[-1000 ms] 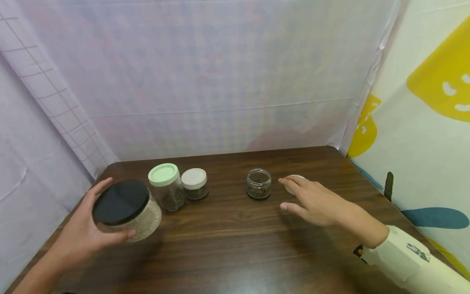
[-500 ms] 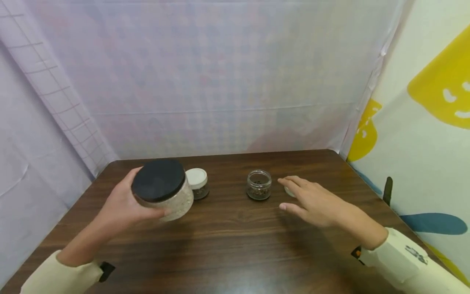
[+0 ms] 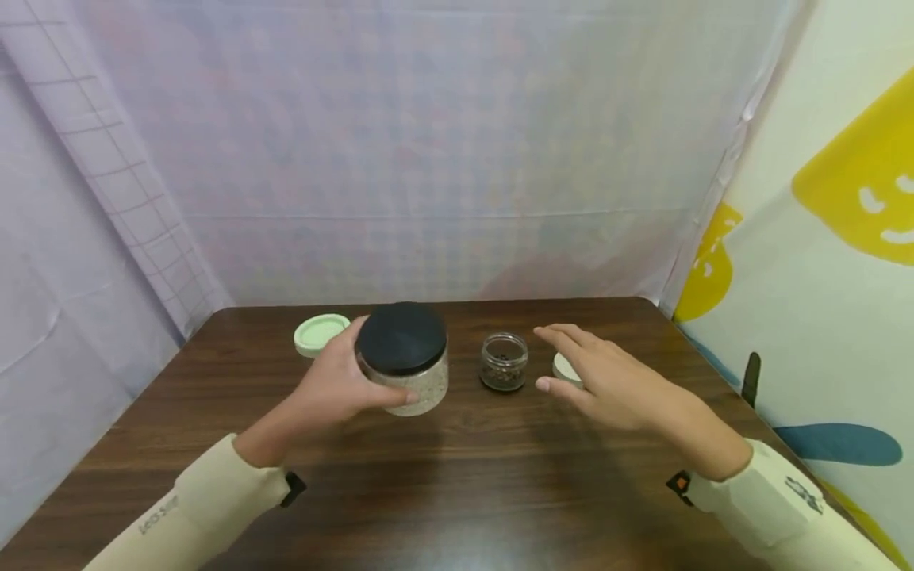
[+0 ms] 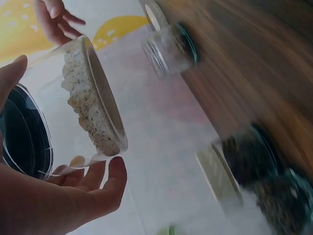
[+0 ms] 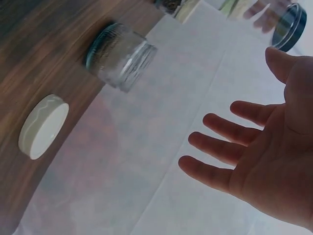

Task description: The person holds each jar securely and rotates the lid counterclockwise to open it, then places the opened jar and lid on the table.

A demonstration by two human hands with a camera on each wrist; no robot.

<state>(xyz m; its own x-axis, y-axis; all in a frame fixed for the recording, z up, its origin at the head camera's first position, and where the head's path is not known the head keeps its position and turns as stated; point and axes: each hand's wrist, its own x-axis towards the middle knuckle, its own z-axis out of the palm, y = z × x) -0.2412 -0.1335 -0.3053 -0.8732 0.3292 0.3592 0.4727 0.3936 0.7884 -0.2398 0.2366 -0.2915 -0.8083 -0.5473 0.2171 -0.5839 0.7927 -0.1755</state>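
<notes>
My left hand point(image 3: 332, 388) grips a clear jar point(image 3: 423, 387) with a black lid, held up off the table. Pale flakes fill part of this jar point(image 4: 93, 103), as the left wrist view shows. Just right of it stands an open glass jar point(image 3: 504, 363) with a little dark, grainy stuff at the bottom. My right hand point(image 3: 621, 385) hovers with fingers spread and holds nothing. A white lid point(image 5: 44, 126) lies on the table under that hand, partly covered by it in the head view.
A green-lidded jar point(image 3: 321, 335) stands at the back left, mostly behind my left hand. Beside it, a jar with dark contents point(image 4: 249, 154) and a white lid shows in the left wrist view. Cloth point(image 3: 428, 159) hangs behind the brown table point(image 3: 457, 492).
My left hand has carried the black-lidded jar to the right, from left of the green-lidded jar to near the open jar. My right hand has stayed almost in place.
</notes>
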